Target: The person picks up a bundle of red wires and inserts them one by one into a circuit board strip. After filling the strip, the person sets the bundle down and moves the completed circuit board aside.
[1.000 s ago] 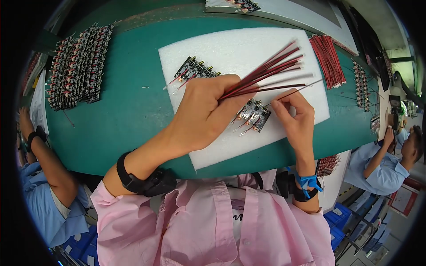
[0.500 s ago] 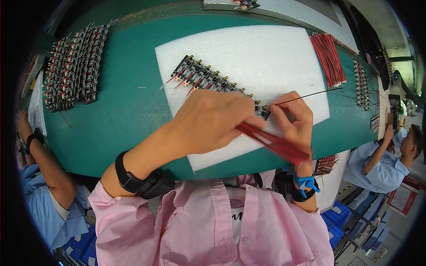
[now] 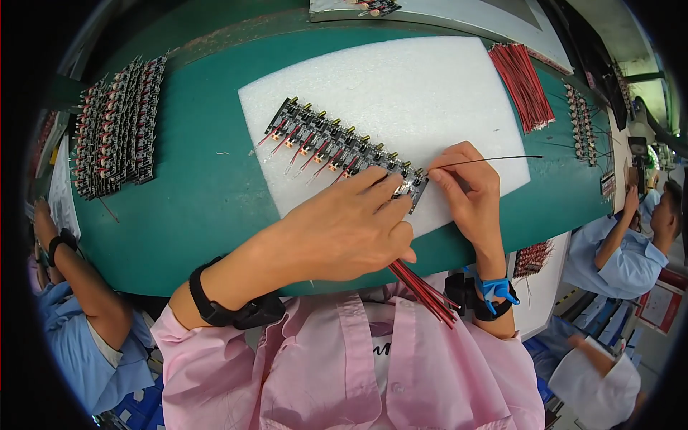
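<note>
A strip of small black circuit boards (image 3: 322, 147) lies slantwise on the white foam sheet (image 3: 401, 79), with brass-coloured parts along its far edge and short red leads along its near edge. My left hand (image 3: 344, 229) rests over the strip's right part, fingertips touching the boards. Tucked in that same hand is a bundle of red and black wires (image 3: 426, 292), its ends sticking out toward my body. At the strip's right end, my right hand (image 3: 469, 190) pinches a single dark wire (image 3: 502, 159) near the boards. The wire's tail points right; its tip by the boards is too small to make out.
Stacked board strips (image 3: 118, 129) stand at the left of the green table (image 3: 193, 215). A pile of red wires (image 3: 522, 86) lies beyond the foam's right corner, near another board strip (image 3: 580, 125). Co-workers sit on both sides.
The wire bundle has swung from pointing right to hanging toward my body. My left hand has turned and its fingers have spread over the boards. The right hand still pinches the dark wire.
</note>
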`<state>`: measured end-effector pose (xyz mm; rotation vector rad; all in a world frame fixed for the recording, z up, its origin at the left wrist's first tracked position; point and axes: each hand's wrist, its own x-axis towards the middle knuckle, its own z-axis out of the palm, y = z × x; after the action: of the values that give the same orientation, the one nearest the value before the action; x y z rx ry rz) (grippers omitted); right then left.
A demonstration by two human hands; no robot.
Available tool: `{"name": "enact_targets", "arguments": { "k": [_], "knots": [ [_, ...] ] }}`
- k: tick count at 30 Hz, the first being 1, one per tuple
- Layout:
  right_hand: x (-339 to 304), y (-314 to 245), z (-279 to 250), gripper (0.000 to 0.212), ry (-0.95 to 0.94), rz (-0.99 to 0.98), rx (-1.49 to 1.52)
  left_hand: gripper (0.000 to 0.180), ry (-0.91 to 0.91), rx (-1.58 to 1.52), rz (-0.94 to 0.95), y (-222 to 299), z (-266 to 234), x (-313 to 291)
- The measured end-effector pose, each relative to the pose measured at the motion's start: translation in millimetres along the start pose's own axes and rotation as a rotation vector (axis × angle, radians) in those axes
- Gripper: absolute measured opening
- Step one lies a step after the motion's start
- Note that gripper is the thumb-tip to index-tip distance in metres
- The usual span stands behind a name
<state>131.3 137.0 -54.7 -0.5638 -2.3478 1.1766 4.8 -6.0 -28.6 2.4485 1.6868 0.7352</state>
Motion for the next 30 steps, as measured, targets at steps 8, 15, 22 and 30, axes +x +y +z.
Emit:
{"name": "enact_targets", "arguments": {
  "k": [8, 15, 22, 30],
  "knots": [
    [1.0, 4.6, -1.4, 0.005, -0.015, -0.086, -0.078, 0.032, -0.039, -0.025, -0.031, -2.1, 0.6, -0.6],
    [-0.5, 3.3, 1.1, 0.005, 0.006, -0.086, -0.101, 0.028, 0.096, 0.021, 0.015, -3.8, 5.2, 0.3],
    [-0.2, 5.0, 0.3, 0.005, 0.016, -0.095, -0.088, 0.032, 0.012, -0.001, -0.028, -2.7, 2.1, 1.0],
    [4.3, 2.9, -4.5, 0.007, -0.051, -0.129, -0.072, 0.032, 0.019, 0.012, -0.032, -1.9, 1.4, 1.2]
  ]
}}
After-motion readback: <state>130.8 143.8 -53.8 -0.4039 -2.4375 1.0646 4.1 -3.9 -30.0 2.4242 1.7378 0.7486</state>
